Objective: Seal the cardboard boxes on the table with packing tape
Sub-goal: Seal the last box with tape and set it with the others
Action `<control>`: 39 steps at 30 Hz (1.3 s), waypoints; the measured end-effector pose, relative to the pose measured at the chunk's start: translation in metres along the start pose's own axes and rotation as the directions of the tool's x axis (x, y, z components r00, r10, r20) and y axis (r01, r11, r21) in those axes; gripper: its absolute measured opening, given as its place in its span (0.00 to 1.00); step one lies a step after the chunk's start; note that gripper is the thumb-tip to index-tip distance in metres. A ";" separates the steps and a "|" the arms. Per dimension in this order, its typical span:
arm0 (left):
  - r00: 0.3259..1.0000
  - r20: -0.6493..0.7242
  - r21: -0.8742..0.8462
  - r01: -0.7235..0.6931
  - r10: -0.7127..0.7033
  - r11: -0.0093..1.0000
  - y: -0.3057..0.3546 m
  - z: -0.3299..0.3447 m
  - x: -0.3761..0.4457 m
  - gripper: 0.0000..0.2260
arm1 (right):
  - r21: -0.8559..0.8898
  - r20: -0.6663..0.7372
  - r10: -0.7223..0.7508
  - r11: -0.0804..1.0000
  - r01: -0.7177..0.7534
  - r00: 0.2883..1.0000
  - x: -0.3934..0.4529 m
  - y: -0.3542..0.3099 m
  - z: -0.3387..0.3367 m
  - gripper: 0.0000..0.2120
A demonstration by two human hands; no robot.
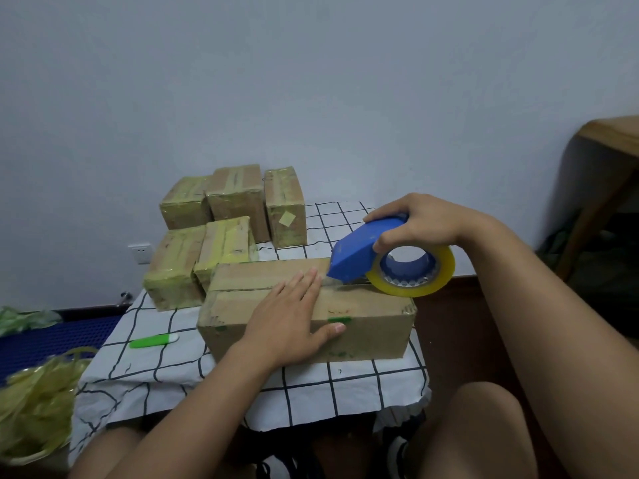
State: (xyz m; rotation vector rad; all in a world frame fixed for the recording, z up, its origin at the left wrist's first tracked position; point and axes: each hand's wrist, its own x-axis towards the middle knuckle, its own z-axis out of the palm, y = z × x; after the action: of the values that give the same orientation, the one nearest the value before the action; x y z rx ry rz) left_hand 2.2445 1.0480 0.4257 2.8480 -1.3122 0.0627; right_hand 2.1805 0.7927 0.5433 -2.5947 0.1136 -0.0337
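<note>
- No words, brand names or numbers can be read anywhere in view.
- The cardboard box under the left hand bears only faint, illegible marks beside the thumb.
- The blue tape dispenser gripped by the right hand shows no legible label.

The near cardboard box is matt brown card, scuffed at its corners. The taped boxes behind it shine yellowish under glossy film. The tape dispenser is smooth blue plastic — its roll of tape clear, amber-tinted and glossy. The tablecloth looks like soft, creased white cloth with black lines — matt.
</note>
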 end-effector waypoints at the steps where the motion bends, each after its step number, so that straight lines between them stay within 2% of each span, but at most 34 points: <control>1: 1.000 0.007 0.005 -0.004 0.004 1.000 0.002 0.000 0.001 0.42 | 0.000 -0.001 -0.002 1.000 0.002 1.000 0.000 0.000 0.000 0.24; 4: 1.000 0.009 0.005 -0.002 0.002 1.000 0.013 -0.001 0.002 0.42 | -0.008 -0.012 -0.002 1.000 0.002 1.000 0.000 -0.002 0.000 0.24; 9: 0.990 -0.136 -0.069 0.026 -0.035 0.997 0.035 0.002 0.011 0.43 | 0.002 -0.020 0.000 1.000 0.000 1.000 0.001 -0.001 0.001 0.22; 12: 0.990 -0.112 -0.087 0.082 -0.091 0.993 0.044 0.007 0.016 0.48 | 0.026 -0.023 0.005 1.000 -0.004 1.000 -0.001 0.002 0.001 0.23; 19: 0.987 -0.105 -0.038 0.117 -0.120 0.992 0.045 0.008 0.015 0.47 | 0.033 0.006 -0.019 0.999 0.019 1.000 -0.002 0.006 -0.006 0.21; 22: 0.989 -0.083 -0.043 0.123 -0.126 0.992 0.045 0.006 0.014 0.47 | 0.022 0.032 -0.026 0.999 0.025 0.999 -0.007 0.015 -0.015 0.24; 26: 0.990 -0.047 -0.043 0.129 -0.131 0.991 0.045 0.006 0.013 0.46 | 0.032 0.041 0.046 0.998 -0.047 0.998 -0.021 0.041 -0.022 0.24; 31: 0.994 -0.043 -0.052 0.102 -0.105 0.993 0.047 0.004 0.011 0.39 | 0.113 0.022 0.064 0.991 -0.066 0.998 -0.033 0.059 -0.015 0.24; 34: 0.993 -0.061 -0.042 0.093 -0.096 0.995 0.046 0.003 0.011 0.39 | 0.108 0.024 0.041 0.993 -0.044 0.999 -0.033 0.061 -0.014 0.20; 39: 0.998 -0.068 -0.009 0.011 -0.011 1.000 0.044 0.006 0.015 0.39 | 0.102 0.009 0.034 0.994 -0.034 0.999 -0.035 0.062 -0.011 0.21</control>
State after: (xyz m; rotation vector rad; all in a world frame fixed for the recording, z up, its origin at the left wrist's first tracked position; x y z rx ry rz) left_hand 2.2208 1.0079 0.4193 2.8192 -1.2807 0.1523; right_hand 2.1401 0.7373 0.5210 -2.4904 0.1496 -0.0172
